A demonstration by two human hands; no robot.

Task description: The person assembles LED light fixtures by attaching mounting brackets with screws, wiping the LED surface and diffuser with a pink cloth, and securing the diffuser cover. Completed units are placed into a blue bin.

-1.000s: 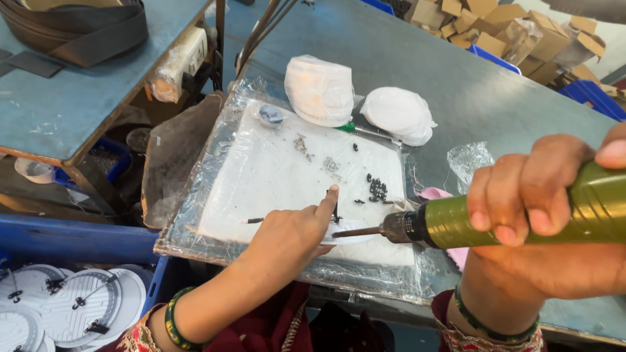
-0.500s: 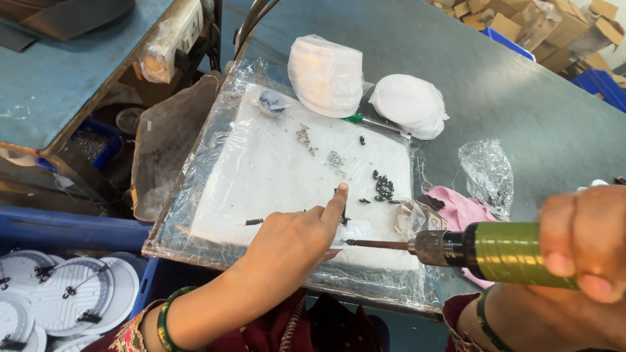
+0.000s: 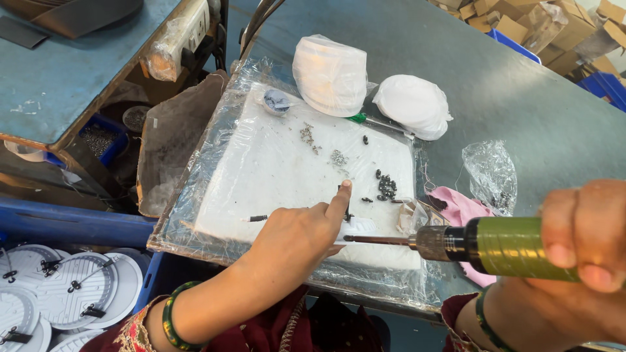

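Head view: right hand (image 3: 587, 251) holds screwdriver (image 3: 482, 246) level, bit pointing left.

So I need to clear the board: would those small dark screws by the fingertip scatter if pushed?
Probably. The dark screws look tiny, light and loose, so they'd likely roll. The plastic-wrapped board looks smooth and probably slippery.

A small assembly workshop is shown. A grey metal bench (image 3: 521, 98) carries a plastic-wrapped white work pad (image 3: 274, 163) strewn with small dark screws (image 3: 386, 186), and a green electric screwdriver (image 3: 495, 248) is held over it. Stacks of round white light-fitting parts (image 3: 65, 293) are kept below in a blue crate (image 3: 72, 225), and cardboard boxes (image 3: 521, 23) are piled behind.
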